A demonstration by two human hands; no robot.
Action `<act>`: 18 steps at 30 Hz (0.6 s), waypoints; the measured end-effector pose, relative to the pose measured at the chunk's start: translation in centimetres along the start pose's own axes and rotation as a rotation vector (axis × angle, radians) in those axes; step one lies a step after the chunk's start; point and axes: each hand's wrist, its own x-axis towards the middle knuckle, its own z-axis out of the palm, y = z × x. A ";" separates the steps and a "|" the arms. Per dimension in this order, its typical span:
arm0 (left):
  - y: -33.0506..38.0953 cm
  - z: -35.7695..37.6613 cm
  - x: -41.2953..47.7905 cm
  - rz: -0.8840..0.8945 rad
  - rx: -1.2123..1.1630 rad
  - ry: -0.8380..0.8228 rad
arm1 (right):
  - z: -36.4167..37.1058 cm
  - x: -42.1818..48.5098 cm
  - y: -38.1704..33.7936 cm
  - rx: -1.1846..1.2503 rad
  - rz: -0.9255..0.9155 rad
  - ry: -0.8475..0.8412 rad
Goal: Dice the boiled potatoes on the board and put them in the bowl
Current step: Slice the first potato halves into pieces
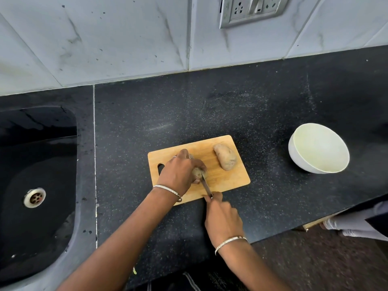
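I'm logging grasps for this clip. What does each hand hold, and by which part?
Left hand grips a potato from above; right hand holds the knife by its handle.

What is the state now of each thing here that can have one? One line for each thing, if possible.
left hand: grips the first potato on the board
right hand: holds the knife
knife: blade set against the first potato
first potato: held, mostly hidden by the hand
second potato: whole, untouched, on the board
bowl: upright, empty, on the counter
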 end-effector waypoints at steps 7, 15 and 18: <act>0.0 0.0 0.0 -0.008 -0.017 0.016 | 0.2 -1.0 0.8 -0.010 -0.010 -0.007; -0.3 0.8 -0.3 -0.004 -0.059 0.072 | -1.2 -5.6 4.1 -0.021 -0.029 -0.079; -0.7 0.9 -0.4 -0.014 -0.134 0.112 | -3.3 -6.6 4.7 0.005 -0.070 -0.057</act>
